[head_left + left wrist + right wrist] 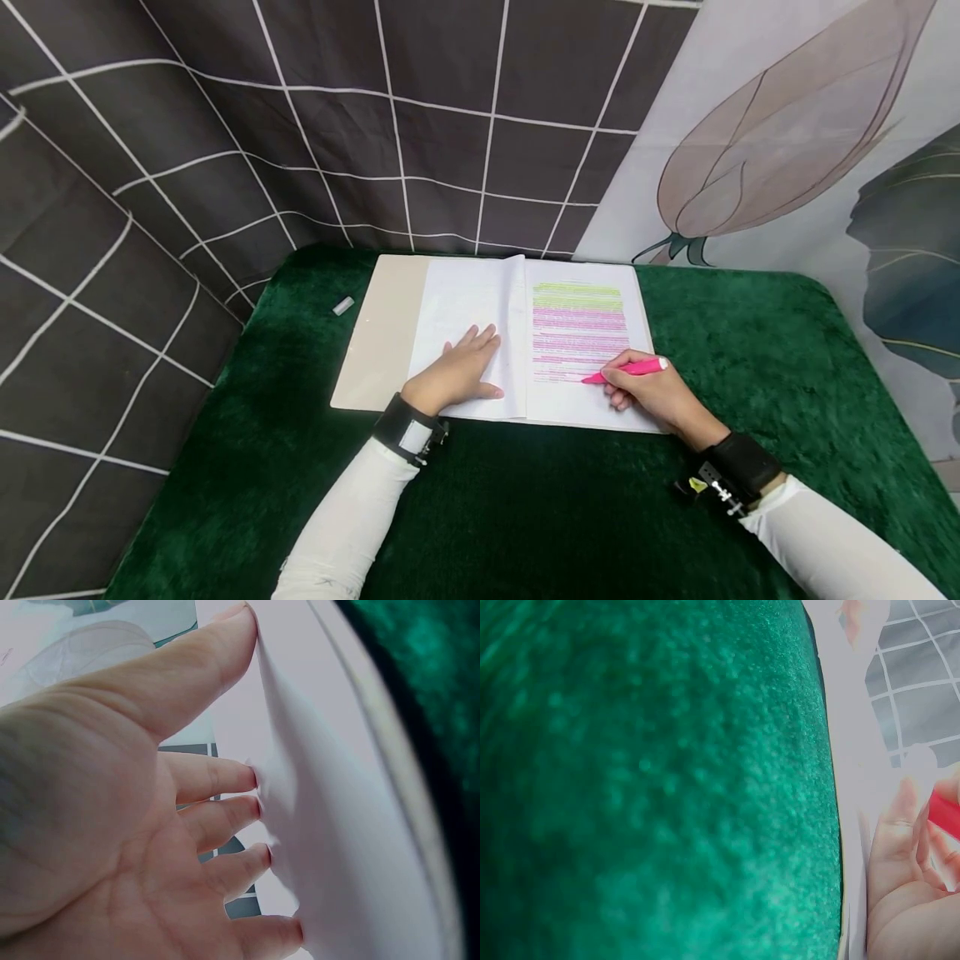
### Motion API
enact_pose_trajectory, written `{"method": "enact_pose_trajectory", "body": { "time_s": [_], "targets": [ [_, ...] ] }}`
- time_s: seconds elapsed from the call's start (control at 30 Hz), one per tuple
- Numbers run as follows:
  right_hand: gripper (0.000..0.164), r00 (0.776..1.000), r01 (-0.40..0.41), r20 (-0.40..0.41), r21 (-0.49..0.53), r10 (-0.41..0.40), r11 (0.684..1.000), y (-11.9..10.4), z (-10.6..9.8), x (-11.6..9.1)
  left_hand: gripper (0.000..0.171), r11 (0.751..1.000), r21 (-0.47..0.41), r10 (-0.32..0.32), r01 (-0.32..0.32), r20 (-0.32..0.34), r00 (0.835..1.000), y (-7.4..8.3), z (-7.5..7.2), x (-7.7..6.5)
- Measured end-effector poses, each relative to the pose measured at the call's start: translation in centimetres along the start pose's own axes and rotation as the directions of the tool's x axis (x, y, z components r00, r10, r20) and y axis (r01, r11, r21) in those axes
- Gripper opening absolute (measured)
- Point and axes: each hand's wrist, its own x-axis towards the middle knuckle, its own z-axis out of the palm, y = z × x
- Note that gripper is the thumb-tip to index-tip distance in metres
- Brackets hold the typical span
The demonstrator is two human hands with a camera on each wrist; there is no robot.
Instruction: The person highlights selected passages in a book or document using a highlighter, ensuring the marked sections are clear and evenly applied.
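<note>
An open folder of paper [384, 333] lies on the green cloth, with a blank-looking left page [457, 292] and a printed right page [577, 408]. On the right page the upper lines are marked yellow-green and the lines below them pink. My right hand [648, 390] grips a pink highlighter [637, 367], its tip right at one of the lower text lines. In the right wrist view only part of that hand [911, 885] and the red-pink barrel [946, 814] show. My left hand [459, 371] rests on the left page with fingers spread; in the left wrist view its fingertips [255, 806] press the paper.
A small whitish piece [342, 306] lies left of the folder on the green plush cloth [750, 358]. Behind and to the left hangs a dark curtain with a white grid [442, 142]. A pale cloth with a large flower print [780, 142] hangs at the back right.
</note>
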Motion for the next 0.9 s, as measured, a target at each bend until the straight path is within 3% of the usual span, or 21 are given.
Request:
{"method": "enact_pose_trajectory", "body": {
  "time_s": [0.9],
  "targets": [
    [0.033,1.0,-0.017,-0.021,0.016,0.018,1.0,0.41,-0.56,-0.16,0.089,1.0,-0.01,0.008,-0.008,-0.005,1.0,-0.04,-0.08,-0.14]
  ]
}}
